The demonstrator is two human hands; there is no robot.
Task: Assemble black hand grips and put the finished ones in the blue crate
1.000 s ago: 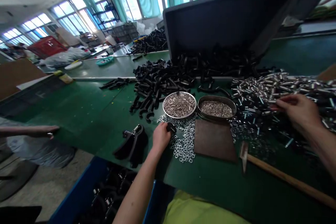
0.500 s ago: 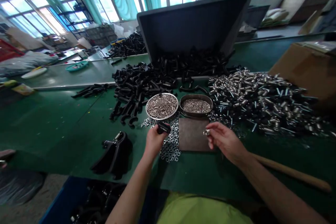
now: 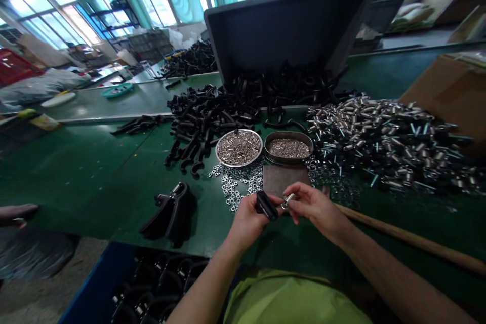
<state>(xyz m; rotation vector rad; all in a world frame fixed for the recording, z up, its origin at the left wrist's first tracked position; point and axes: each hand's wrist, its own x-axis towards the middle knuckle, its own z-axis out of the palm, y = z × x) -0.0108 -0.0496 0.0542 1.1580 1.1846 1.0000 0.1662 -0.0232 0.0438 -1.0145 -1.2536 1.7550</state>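
Note:
My left hand (image 3: 248,223) is closed around a black plastic part (image 3: 267,206) that looks like a short lever. Between the fingertips of my right hand (image 3: 313,207) is a small metal spring (image 3: 288,201), right beside the black part; whether they touch I cannot tell. Both hands are over the near edge of a brown square plate (image 3: 283,177). Loose metal nuts (image 3: 231,190) lie on the green table to the left of the plate. Behind them stand a round dish of small metal pins (image 3: 239,148) and an oval tin of tiny metal parts (image 3: 288,148).
An assembled black clamp (image 3: 170,212) rests at left. Black parts (image 3: 201,116) are heaped before a tipped grey bin (image 3: 292,30). Springs and screws (image 3: 379,142) pile up at right, near a cardboard box (image 3: 448,96). A wooden handle (image 3: 410,238) lies by my right forearm. Another person's hand (image 3: 18,211) shows far left.
My left hand has moved right and nearer to me with the black part. My right hand has come slightly left with the spring, so the two hands are now close together.

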